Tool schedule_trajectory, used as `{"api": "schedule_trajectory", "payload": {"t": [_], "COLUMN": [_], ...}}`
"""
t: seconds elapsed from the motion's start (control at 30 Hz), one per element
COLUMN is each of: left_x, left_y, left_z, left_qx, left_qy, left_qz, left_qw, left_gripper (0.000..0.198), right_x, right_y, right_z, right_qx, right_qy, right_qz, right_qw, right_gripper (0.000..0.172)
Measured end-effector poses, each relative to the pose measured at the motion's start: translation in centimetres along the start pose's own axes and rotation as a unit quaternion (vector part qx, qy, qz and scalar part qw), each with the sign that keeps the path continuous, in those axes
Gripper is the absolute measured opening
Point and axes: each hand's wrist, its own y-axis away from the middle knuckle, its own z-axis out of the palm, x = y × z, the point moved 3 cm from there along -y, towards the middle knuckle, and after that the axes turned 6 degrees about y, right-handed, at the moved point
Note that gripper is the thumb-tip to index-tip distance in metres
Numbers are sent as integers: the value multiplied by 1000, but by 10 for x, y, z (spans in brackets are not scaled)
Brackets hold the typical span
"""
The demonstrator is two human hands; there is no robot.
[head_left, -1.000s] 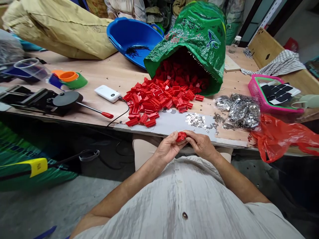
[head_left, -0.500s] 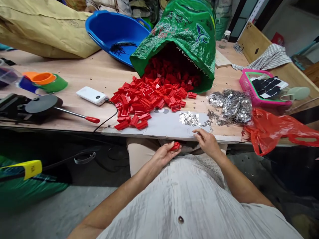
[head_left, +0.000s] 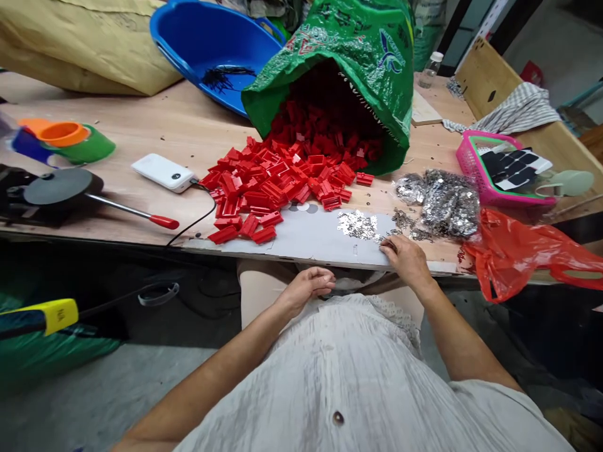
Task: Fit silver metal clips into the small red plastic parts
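Note:
My left hand [head_left: 311,286] is over my lap by the table's front edge, its fingers curled together. No red part shows in it at this moment; whatever it may hold is hidden. My right hand [head_left: 406,258] rests at the table edge with thumb and fingertips pinched, close to the scattered small metal pieces [head_left: 357,225]. What lies between those fingertips is too small to make out. Beyond both hands, a heap of red plastic parts [head_left: 268,188] spills from the mouth of a green sack [head_left: 348,44].
Left of the heap lie a white power bank [head_left: 162,172] with a cable and a hand-lever tool [head_left: 66,188]. A blue basin [head_left: 188,37] stands behind. To the right are bagged metal pieces [head_left: 450,204], a pink basket [head_left: 471,163] and a red plastic bag [head_left: 522,251].
My right hand has moved right and closed to a pinch by the metal pieces. My left hand has turned and moved slightly left; the red part seen in it earlier no longer shows.

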Motion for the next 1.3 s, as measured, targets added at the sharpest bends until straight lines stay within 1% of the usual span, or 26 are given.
{"api": "schedule_trajectory", "payload": {"t": [0.03, 0.07, 0.1, 0.13, 0.17, 0.2, 0.23, 0.27, 0.3, 0.33, 0.37, 0.4, 0.43, 0.5, 0.53, 0.6, 0.63, 0.67, 0.73, 0.8, 0.83, 0.87, 0.97, 1.03, 1.17, 1.3], "left_x": [8, 17, 27, 40, 55, 70, 84, 96, 106, 113, 118, 121, 123, 121, 119, 114, 112, 109, 103, 97, 94, 92, 86, 83, 78, 72], "left_y": [7, 14, 20, 25, 30, 36, 41, 44, 45, 44, 42, 38, 34, 28, 26, 27, 29, 31, 35, 39, 41, 43, 47, 49, 52, 54], "left_z": [1, 0, -2, -7, -13, -20, -27, -34, -40, -46, -51, -55, -57, -60, -60, -57, -55, -51, -42, -30, -24, -17, -1, 8, 23, 31], "left_qx": [-26, -40, -33, -3, 46, 110, 181, 240, 285, 319, 342, 354, 360, 360, 359, 353, 343, 323, 260, 195, 177, 167, 154, 140, 100, 74], "left_qy": [-54, -101, -140, -178, -222, -273, -332, -391, -443, -489, -532, -568, -596, -625, -627, -614, -601, -584, -539, -486, -458, -431, -350, -302, -252, -195], "left_qz": [29, 62, 106, 167, 241, 324, 396, 443, 467, 469, 457, 438, 418, 392, 390, 408, 426, 445, 475, 483, 483, 484, 482, 473, 448, 410], "left_qw": [998, 992, 984, 970, 944, 899, 837, 770, 711, 662, 625, 599, 583, 571, 571, 576, 583, 598, 646, 702, 725, 743, 788, 816, 852, 888], "left_gripper": [21, 20, 19, 18, 16, 15, 16, 17, 18, 20, 24, 26, 27, 23, 19, 13, 11, 10, 9, 9, 11, 18, 40, 48, 52, 52], "right_x": [-1, -2, -3, -3, -2, -2, -2, -1, -1, -1, -1, -2, -3, -5, -6, -7, -8, -7, -7, -8, -10, -14, -31, -48, -81, -99], "right_y": [0, -1, -1, -1, -1, -1, -1, -1, -1, -2, -2, -2, -3, -3, -3, -3, -3, -3, -3, -2, -2, -2, -1, 0, 1, -1], "right_z": [1, 1, 1, 1, 1, 1, 2, 3, 3, 4, 5, 6, 7, 7, 7, 6, 5, 3, 1, -3, -4, -6, -13, -17, -21, -18], "right_qx": [1, 3, 6, 8, 10, 9, 9, 9, 9, 9, 10, 10, 10, 11, 11, 13, 15, 19, 27, 30, 30, 27, 15, 5, -12, -25], "right_qy": [0, 1, 3, 6, 8, 9, 8, 7, 4, 3, 3, 4, 6, 11, 13, 16, 16, 12, -11, -68, -105, -143, -232, -266, -307, -313], "right_qz": [-8, -15, -18, -20, -18, -16, -12, -9, -8, -9, -11, -14, -17, -24, -27, -30, -27, -20, 0, 16, 19, 19, 7, -7, -51, -104], "right_qw": [1000, 1000, 1000, 1000, 1000, 1000, 1000, 1000, 1000, 1000, 1000, 1000, 1000, 1000, 999, 999, 999, 1000, 1000, 997, 994, 989, 973, 964, 950, 944], "right_gripper": [13, 13, 14, 15, 16, 16, 16, 16, 16, 16, 16, 16, 16, 16, 17, 17, 17, 16, 15, 15, 15, 15, 17, 16, 14, 13]}}
